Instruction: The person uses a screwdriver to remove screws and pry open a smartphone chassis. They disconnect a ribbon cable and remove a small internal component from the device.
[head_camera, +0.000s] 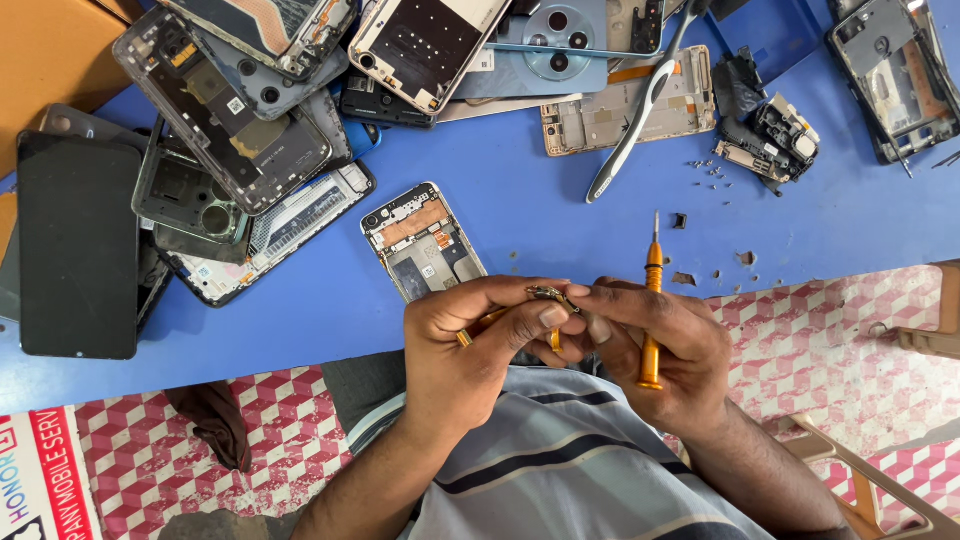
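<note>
Grip (555, 305) pinching small part (548, 294), seemingly.

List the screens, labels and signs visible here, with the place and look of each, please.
Phone screen: far left on the blue table, a dark rectangular panel, unlit.
Sign: bottom-left corner on the floor, white with red and multicoloured lettering, cut by the frame edge.
Small label: on an opened phone in the upper-left pile, a tiny white square.
</note>
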